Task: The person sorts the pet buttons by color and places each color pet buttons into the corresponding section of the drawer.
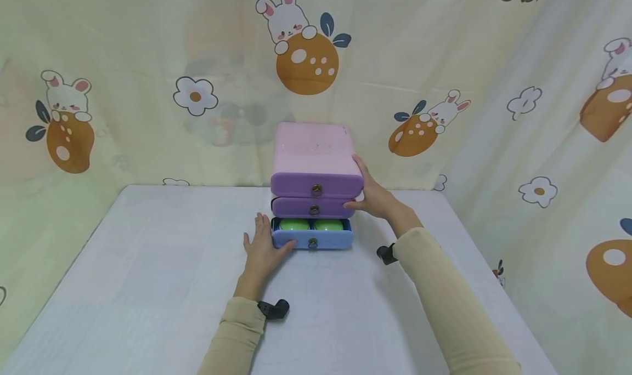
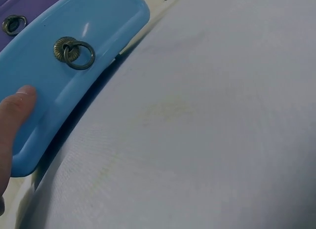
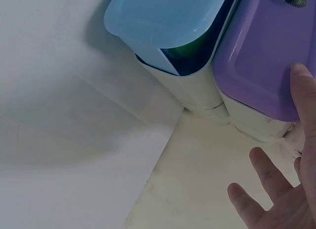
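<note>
A small stack of three drawers stands at the table's back. Its blue bottom drawer (image 1: 334,239) is pulled partly out, with two rounded green things (image 1: 294,225) showing inside. My left hand (image 1: 260,251) has its thumb pressed on the drawer's front, left of the ring pull (image 2: 79,54), and its straight fingers reach along the left side. My right hand (image 1: 377,197) is at the stack's right side. Its thumb touches the front of the purple middle drawer (image 1: 291,208), and its extended fingers lie beside the purple-fronted top drawer (image 1: 291,185).
The stack has a pink top (image 1: 313,147). A white cloth covers the table (image 1: 163,265). Behind it hangs a cream curtain (image 1: 232,155) printed with rabbits and flowers. Each wrist carries a black camera band (image 1: 274,309).
</note>
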`<state>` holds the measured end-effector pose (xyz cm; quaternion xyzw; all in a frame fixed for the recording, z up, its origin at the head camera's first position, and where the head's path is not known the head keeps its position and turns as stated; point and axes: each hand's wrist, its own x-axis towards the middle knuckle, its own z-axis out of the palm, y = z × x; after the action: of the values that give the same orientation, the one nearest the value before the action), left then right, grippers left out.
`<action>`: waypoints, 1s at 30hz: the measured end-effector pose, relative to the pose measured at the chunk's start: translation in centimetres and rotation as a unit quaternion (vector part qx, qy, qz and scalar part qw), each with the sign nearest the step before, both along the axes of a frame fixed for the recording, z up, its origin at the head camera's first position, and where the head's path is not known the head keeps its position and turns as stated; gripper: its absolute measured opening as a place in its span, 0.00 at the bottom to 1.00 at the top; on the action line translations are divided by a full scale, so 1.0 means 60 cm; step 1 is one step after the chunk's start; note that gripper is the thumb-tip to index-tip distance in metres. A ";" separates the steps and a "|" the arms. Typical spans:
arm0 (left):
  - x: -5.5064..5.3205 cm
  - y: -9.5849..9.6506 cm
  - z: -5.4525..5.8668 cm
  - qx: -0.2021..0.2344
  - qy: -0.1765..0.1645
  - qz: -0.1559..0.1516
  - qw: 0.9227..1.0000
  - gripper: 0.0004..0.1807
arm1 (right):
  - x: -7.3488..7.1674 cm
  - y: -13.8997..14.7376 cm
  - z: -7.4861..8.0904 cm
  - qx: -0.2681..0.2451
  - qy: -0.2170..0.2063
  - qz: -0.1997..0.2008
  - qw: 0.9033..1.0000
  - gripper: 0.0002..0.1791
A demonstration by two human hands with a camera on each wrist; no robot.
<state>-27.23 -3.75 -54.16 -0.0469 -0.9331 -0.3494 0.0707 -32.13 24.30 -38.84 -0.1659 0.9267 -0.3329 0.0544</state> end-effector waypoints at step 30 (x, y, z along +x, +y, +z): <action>-0.029 0.013 0.006 0.015 0.007 0.037 0.999 0.63 | -0.003 0.003 -0.006 -0.013 0.005 0.001 1.000 0.68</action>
<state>-28.98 -2.96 -53.81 -0.0141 -0.9284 -0.3600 0.0906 -32.33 24.47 -39.22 -0.1691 0.9224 -0.3439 0.0478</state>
